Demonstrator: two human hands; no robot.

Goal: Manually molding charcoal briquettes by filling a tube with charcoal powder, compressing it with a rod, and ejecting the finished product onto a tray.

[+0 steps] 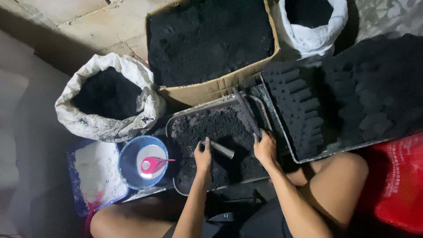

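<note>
Lower centre of frame, over metal tray (176, 128) of black powder | short metal tube (221, 149) gripped at its near end by left hand (203, 155) | long metal rod (246, 112) grasped by right hand (265, 147) | tube judged rigid, light, soot-slick; best held mid-barrel.

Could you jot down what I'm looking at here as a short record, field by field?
Left hand: grips a short metal tube over the black powder
Right hand: holds a long dark rod
Metal tray: holds loose black powder
Right tray: rows of pressed black blocks
Cardboard box: full of black powder
White sack: black powder inside
Blue bowl: pink scoop inside
</note>
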